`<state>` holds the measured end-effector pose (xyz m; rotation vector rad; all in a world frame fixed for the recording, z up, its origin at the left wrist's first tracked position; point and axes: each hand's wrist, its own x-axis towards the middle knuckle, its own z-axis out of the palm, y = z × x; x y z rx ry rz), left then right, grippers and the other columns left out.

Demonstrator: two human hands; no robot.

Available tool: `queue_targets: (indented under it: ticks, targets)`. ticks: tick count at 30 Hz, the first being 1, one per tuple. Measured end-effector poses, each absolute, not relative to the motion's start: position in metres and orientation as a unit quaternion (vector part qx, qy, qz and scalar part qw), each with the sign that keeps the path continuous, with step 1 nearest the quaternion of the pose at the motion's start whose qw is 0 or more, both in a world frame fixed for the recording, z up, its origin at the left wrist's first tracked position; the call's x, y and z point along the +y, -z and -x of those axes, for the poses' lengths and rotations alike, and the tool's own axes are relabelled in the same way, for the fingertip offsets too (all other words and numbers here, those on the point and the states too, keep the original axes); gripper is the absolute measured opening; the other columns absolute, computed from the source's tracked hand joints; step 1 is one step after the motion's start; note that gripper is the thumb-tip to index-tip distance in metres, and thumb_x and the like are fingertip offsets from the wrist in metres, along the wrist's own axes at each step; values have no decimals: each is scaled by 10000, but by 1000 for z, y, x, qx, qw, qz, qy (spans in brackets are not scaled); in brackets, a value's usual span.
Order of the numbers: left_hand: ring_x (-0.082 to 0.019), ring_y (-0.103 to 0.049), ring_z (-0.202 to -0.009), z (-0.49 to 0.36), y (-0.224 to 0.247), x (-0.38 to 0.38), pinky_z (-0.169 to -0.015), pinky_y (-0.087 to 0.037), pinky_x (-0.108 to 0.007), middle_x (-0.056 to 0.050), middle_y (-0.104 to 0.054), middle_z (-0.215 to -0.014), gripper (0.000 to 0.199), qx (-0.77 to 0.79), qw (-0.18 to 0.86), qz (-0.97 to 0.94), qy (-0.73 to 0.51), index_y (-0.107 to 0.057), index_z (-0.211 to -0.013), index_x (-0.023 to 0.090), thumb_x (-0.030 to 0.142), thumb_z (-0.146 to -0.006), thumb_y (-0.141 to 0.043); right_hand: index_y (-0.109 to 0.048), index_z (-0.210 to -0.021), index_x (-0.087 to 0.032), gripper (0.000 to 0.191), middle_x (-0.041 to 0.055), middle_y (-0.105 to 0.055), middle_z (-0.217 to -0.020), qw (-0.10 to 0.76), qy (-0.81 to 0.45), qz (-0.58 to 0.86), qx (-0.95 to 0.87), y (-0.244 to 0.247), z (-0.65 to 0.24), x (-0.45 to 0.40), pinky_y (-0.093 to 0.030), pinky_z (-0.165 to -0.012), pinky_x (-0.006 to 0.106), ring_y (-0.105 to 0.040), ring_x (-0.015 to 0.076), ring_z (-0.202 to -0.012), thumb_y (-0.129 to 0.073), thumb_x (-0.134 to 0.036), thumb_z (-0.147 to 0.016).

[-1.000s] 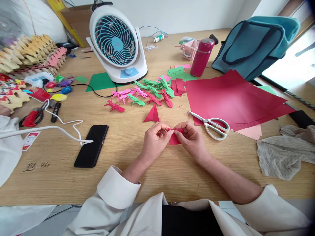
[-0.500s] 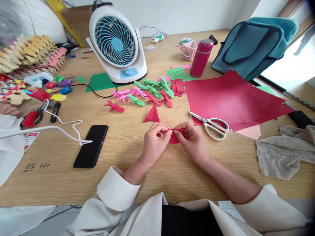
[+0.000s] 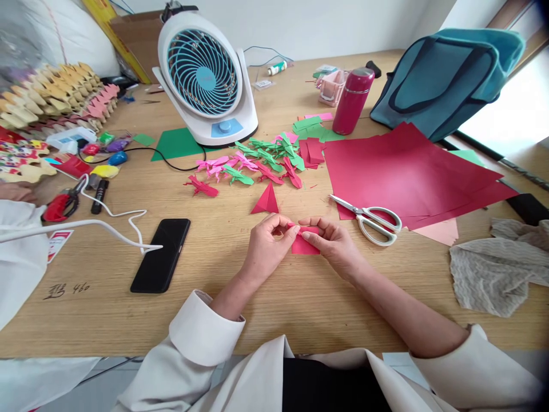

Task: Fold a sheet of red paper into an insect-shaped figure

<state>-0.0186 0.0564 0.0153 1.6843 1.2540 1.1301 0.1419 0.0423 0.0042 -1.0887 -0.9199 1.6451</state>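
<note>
A small piece of red paper [image 3: 305,246] is held between both hands just above the wooden table. My left hand [image 3: 268,243] pinches its upper left part between thumb and fingers. On its upper right, my right hand [image 3: 337,243] grips the same paper, the thumb lying across its front. Beyond my left hand stands a folded red paper triangle [image 3: 266,200]. Folded green figures [image 3: 268,151], pink ones [image 3: 213,166] and red ones [image 3: 201,187] lie in a cluster farther back. White-handled scissors [image 3: 377,226] rest right of my right hand, partly on large red sheets [image 3: 412,171].
A black phone [image 3: 160,256] with a white cable lies left. A fan [image 3: 206,80], a red bottle [image 3: 354,102] and a teal bag [image 3: 441,80] stand at the back. Grey cloth [image 3: 493,274] lies right. Another person's white sleeve [image 3: 19,252] shows at the left edge.
My right thumb has shifted slightly on the paper, and more of the paper's lower part shows below the fingers. Both hands still hold it.
</note>
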Motion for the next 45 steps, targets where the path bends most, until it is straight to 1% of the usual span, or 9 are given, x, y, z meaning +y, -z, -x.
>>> queue_targets:
  ticks: [3, 8, 14, 20, 27, 33, 36, 41, 45]
  targets:
    - [-130, -581, -699, 23, -18, 59, -679, -472, -250, -4, -638, -740, 117, 490, 377, -665, -420, -615, -739, 179, 255, -818, -656, -676, -881, -185, 445, -28, -675, -699, 433, -701, 434, -366, -7, -143, 44, -442, -525, 202, -572, 89, -576, -892, -426, -576]
    - [-131, -590, -698, 26, -24, 59, -687, -474, -255, -2, -638, -722, 124, 482, 369, -694, -387, -617, -711, 174, 234, -815, -649, -673, -764, -168, 385, -29, -634, -641, 394, -705, 431, -402, -7, -143, 42, -380, -491, 208, -511, 84, -542, -877, -448, -597]
    - [-124, -586, -673, 26, -27, 59, -667, -469, -249, 7, -638, -700, 148, 491, 370, -691, -381, -591, -679, 177, 225, -803, -656, -656, -751, -164, 397, -39, -599, -593, 390, -700, 436, -410, -4, -143, 40, -352, -474, 207, -477, 77, -507, -868, -464, -604]
    - [-119, -576, -649, 27, -25, 60, -624, -458, -238, 6, -635, -689, 173, 487, 399, -674, -386, -591, -670, 176, 249, -806, -670, -641, -750, -177, 408, -23, -629, -616, 388, -701, 431, -416, -3, -142, 40, -403, -490, 228, -524, 103, -525, -853, -497, -611]
    - [-115, -572, -650, 29, -25, 59, -621, -453, -235, 8, -635, -696, 179, 482, 417, -664, -391, -584, -679, 174, 258, -802, -685, -613, -744, -163, 428, -38, -566, -598, 386, -688, 433, -437, -2, -142, 39, -305, -482, 216, -438, 78, -525, -828, -519, -641]
    - [-114, -563, -665, 28, -27, 57, -636, -451, -237, 9, -626, -714, 186, 474, 418, -667, -394, -567, -680, 178, 248, -807, -684, -598, -741, -171, 426, -47, -532, -600, 388, -678, 435, -447, -1, -142, 38, -276, -494, 225, -406, 80, -532, -813, -529, -656]
    - [-112, -563, -665, 29, -28, 56, -638, -460, -232, 12, -611, -720, 172, 473, 429, -658, -400, -559, -719, 181, 257, -809, -685, -598, -747, -170, 433, -47, -524, -599, 388, -671, 438, -456, 0, -142, 38, -271, -493, 224, -397, 81, -537, -804, -542, -663]
    - [-128, -597, -735, 28, -26, 55, -680, -487, -241, -9, -637, -822, 167, 456, 454, -650, -404, -600, -914, 194, 272, -808, -703, -595, -740, -173, 440, -43, -521, -608, 409, -654, 442, -457, -2, -142, 37, -278, -508, 230, -387, 84, -546, -788, -563, -680]
    - [-122, -547, -687, 24, -24, 53, -639, -443, -245, -4, -613, -780, 158, 483, 411, -676, -375, -625, -804, 183, 275, -767, -749, -615, -767, -173, 427, -21, -572, -655, 436, -642, 440, -453, -4, -142, 37, -330, -547, 242, -449, 105, -592, -793, -553, -688]
